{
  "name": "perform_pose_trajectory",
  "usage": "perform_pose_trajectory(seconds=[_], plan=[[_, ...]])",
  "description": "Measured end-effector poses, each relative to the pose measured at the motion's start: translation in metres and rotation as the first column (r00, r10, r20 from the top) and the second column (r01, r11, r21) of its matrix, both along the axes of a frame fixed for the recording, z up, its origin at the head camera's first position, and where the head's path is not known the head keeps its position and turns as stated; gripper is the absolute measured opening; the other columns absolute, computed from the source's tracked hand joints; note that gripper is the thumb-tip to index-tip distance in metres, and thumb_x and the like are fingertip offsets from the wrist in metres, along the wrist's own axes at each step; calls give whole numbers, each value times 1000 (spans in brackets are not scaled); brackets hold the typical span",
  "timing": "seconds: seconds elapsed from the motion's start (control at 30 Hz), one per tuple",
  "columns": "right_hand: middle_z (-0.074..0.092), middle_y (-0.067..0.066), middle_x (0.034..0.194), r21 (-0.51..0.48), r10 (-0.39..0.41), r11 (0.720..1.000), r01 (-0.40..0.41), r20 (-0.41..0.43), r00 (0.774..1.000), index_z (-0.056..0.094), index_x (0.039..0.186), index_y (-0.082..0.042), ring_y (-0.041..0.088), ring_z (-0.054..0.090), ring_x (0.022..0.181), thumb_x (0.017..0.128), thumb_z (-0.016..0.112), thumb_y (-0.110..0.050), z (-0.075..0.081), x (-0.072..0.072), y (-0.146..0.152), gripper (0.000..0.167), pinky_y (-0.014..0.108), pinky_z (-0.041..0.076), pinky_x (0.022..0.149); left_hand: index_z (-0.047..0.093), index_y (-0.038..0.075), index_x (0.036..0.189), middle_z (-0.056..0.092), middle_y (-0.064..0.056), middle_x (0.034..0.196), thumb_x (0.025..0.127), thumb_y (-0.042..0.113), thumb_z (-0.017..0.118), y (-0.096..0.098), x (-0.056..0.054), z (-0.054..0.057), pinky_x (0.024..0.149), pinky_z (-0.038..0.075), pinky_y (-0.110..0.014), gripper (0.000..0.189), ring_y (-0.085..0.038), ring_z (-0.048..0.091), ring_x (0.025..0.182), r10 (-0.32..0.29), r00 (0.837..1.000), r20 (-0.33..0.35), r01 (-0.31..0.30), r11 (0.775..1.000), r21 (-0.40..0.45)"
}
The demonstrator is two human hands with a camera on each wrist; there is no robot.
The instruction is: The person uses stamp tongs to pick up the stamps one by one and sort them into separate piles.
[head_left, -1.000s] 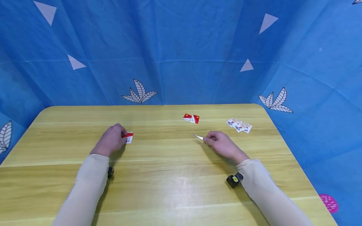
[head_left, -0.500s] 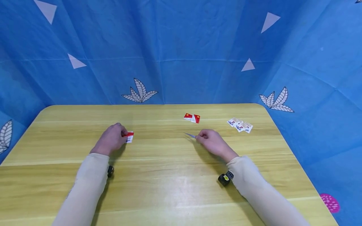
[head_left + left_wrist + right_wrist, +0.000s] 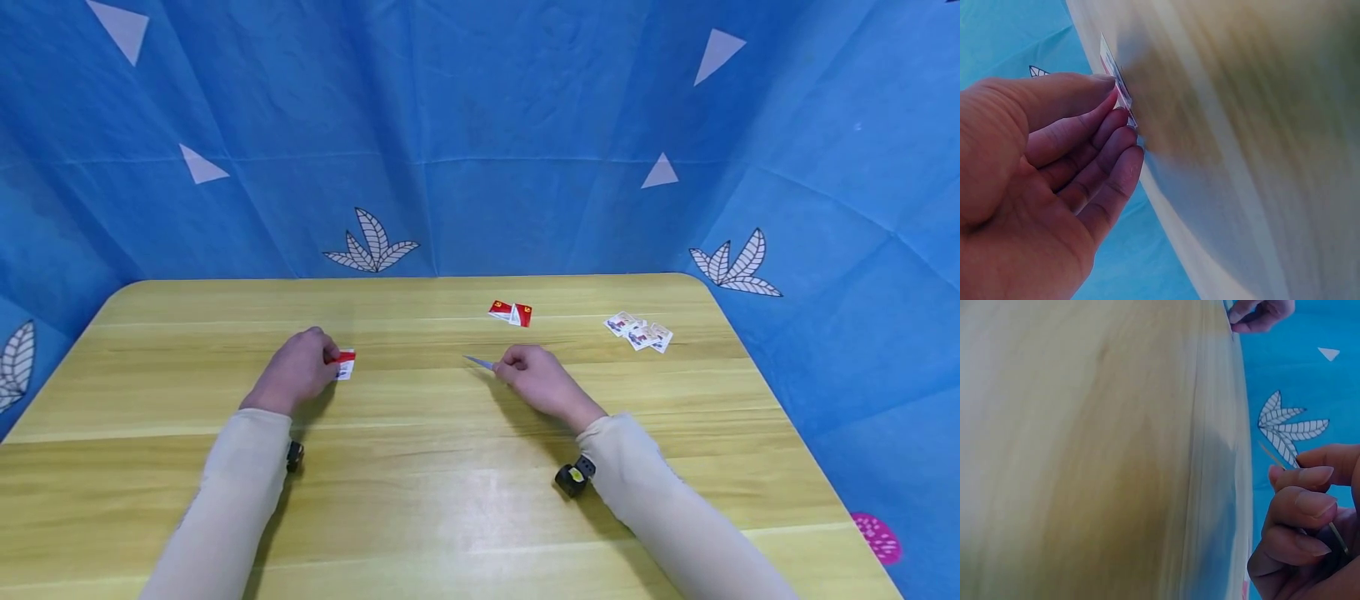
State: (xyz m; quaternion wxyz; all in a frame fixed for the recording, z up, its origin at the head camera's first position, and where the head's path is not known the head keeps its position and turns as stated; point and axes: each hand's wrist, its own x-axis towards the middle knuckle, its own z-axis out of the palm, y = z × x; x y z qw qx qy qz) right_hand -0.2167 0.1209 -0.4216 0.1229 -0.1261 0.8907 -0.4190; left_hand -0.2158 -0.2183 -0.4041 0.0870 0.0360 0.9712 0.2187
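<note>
My left hand (image 3: 296,371) holds a small stamp-like paper piece (image 3: 346,364) by its left edge, at the left of the table. The piece has a red band above a white part with a small print. In the left wrist view, thumb and forefinger pinch the paper piece (image 3: 1117,76) close over the wood. To the right of it, my right hand (image 3: 540,383) grips slim, pointed tweezers (image 3: 480,363), their tip directed left and apart from any paper. The tweezers' rear end (image 3: 1339,540) shows between the curled fingers in the right wrist view.
Two red-and-white paper pieces (image 3: 510,313) lie overlapping at the back of the table (image 3: 420,500). Several white printed pieces (image 3: 640,332) lie overlapped farther right. A blue patterned cloth (image 3: 487,133) hangs behind and beside the table.
My right hand has moved steadily left with the tweezers, bringing the tip nearer my left hand. My left hand and the paper piece have stayed in place.
</note>
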Motion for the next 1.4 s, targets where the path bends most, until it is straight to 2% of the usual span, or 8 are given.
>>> perform_pose_trajectory(seconds=[0.27,0.43,0.63,0.87,1.13,1.27,1.4], plan=[[54,2,74,12,34,999,-34,10,999,68,97,-7,16,42,61,98,58,-24,-1,-5,-15,20,31,36,59,64,-11,107,56,-21,104,93,5,65,1,0,-1,85,47,-49,21,-33,53,89,14,1000,-3,-14,1000,7],[53,1,72,2,60,998,-60,17,998,68,96,-7,15,41,59,98,58,-24,-1,-9,-25,20,31,36,58,64,-11,107,56,-21,104,92,4,65,0,0,-1,84,47,-49,21,-33,53,88,8,1000,-7,-8,1000,6],[50,0,66,-93,90,992,-84,67,994,68,95,-4,13,38,53,98,58,-22,0,-13,-44,21,28,34,52,63,-12,108,56,-22,106,93,4,64,-2,0,-1,84,47,-48,22,-33,53,89,12,1000,4,-12,1000,13],[56,8,71,-173,127,979,-106,114,985,65,94,1,11,40,51,97,58,-19,0,-16,-64,22,25,34,47,63,-11,107,56,-22,105,92,4,64,-3,-1,-3,84,48,-47,21,-33,53,88,6,1000,-1,-6,1000,18],[56,9,73,-161,141,980,-120,128,982,65,93,1,11,40,50,98,58,-18,1,-16,-74,21,25,33,46,63,-10,108,56,-21,107,93,3,63,-2,-1,-2,84,47,-47,20,-33,53,90,8,1000,9,-8,1000,30],[59,9,75,-126,163,981,-150,99,982,66,92,1,11,40,52,98,58,-19,2,-16,-83,22,24,33,48,62,-11,106,56,-22,105,93,2,62,-3,0,-3,82,48,-47,18,-33,53,88,-9,1000,-6,10,999,35],[58,4,73,-77,180,982,-175,61,982,67,90,0,11,42,56,98,58,-20,1,-17,-94,23,24,35,52,62,-11,106,56,-22,104,93,2,62,-4,-1,-4,82,48,-47,18,-33,53,88,-23,1000,-7,23,999,27]])
